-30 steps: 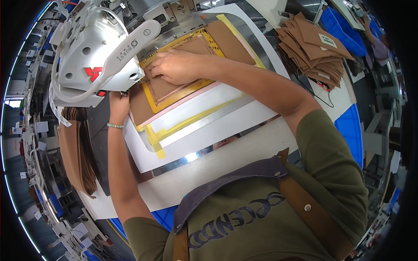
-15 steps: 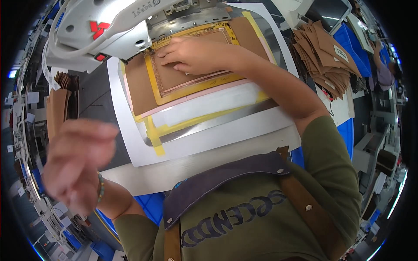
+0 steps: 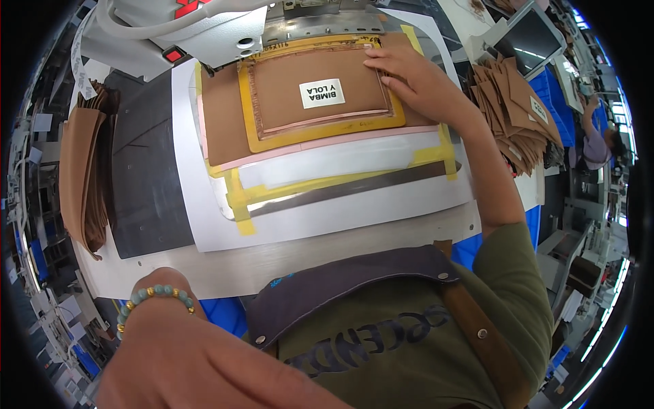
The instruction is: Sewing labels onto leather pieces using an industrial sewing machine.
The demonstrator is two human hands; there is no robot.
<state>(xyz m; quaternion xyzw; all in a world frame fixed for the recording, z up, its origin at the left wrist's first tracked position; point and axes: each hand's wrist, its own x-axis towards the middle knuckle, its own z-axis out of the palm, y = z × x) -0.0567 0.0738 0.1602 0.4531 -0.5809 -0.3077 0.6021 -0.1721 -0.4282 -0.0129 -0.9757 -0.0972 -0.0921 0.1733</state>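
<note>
My right hand [image 3: 421,83] lies on the right side of a yellow rectangular frame [image 3: 327,128], fingers apart and fingertips at its inner edge. Inside the frame is a flat brown panel [image 3: 286,80] bearing a white printed label [image 3: 322,93]. The frame rests on a larger brown piece [image 3: 223,112], below the metal clamp [image 3: 320,26] of a white machine [image 3: 136,48]. Close to the camera at the lower left, my left hand [image 3: 197,361] is raised over my torso, beyond a wrist with a beaded bracelet [image 3: 155,292]. Its fingers are out of the picture.
Folded brown pieces [image 3: 80,174] stand at the left beside a dark board [image 3: 146,163]. Another brown pile [image 3: 514,116] lies at the right, near a screen [image 3: 524,37]. Yellow tape [image 3: 240,204] borders the white sheet [image 3: 327,221]. Another person [image 3: 596,136] is at far right.
My right hand has moved right from the panel's middle to the frame's edge, uncovering the label. My left hand has come down and inward, nearer the camera. The frame sits slightly further right.
</note>
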